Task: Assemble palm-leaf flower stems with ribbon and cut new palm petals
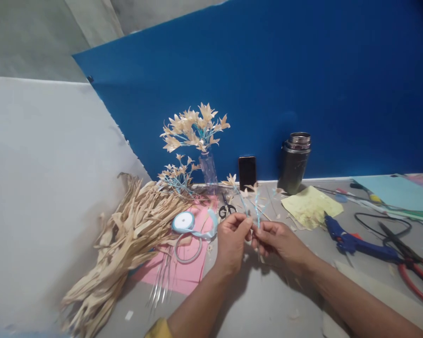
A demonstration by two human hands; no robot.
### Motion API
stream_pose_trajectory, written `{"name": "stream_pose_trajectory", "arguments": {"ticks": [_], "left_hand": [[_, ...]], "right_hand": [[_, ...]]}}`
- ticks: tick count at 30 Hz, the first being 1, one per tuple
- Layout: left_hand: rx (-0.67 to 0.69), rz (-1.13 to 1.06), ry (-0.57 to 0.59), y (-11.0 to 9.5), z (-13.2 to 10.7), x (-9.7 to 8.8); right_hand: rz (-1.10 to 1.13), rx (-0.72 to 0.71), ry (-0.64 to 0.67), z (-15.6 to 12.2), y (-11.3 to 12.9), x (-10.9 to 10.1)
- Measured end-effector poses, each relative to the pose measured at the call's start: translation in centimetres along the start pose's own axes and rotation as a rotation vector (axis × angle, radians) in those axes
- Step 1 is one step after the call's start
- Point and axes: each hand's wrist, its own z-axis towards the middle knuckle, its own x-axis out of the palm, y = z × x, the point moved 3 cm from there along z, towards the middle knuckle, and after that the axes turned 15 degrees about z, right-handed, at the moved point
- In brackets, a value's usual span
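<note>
My left hand (233,238) is closed, thumb against fingers, on a flower stem (242,201) wrapped in light blue, topped by a pale dried-husk bloom. Close beside it, my right hand (281,240) pinches a branched flower stem (257,209) with several small husk blooms and blue wrapping. Its bare lower end shows under the fingers. The fingertips of both hands nearly meet; whether they touch is unclear. Left of my hands lies a white roll of light blue ribbon (183,221), its loose end trailing over a pink sheet (187,277). Small black-handled scissors (227,208) lie just behind my left hand.
Dried husks (127,239) pile up at left, beside thin wires (161,281). Behind stand a clear vase (207,171) of husk flowers, a phone (247,172) and a dark flask (294,164). At right lie a blue glue gun (359,245) and red-handled shears (409,265).
</note>
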Motion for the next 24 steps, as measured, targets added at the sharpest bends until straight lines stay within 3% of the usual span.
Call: {"name": "stream_pose_trajectory", "arguments": {"ticks": [7, 13, 18, 24], "left_hand": [[0.001, 0.056, -0.031, -0.4, 0.2, -0.2], [0.011, 0.117, -0.038, -0.1, 0.3, -0.2], [0.051, 0.235, -0.072, 0.1, 0.2, -0.3], [0.089, 0.326, -0.084, 0.4, 0.1, -0.2]], "right_hand": [[-0.643, -0.088, -0.148, 0.4, 1.7, -1.8], [-0.918, -0.087, -0.264, 0.8, 3.0, -4.1], [-1.027, -0.056, -0.315, 1.0, 3.0, -5.3], [-0.967, -0.072, -0.309, 0.9, 3.1, -5.3]]}}
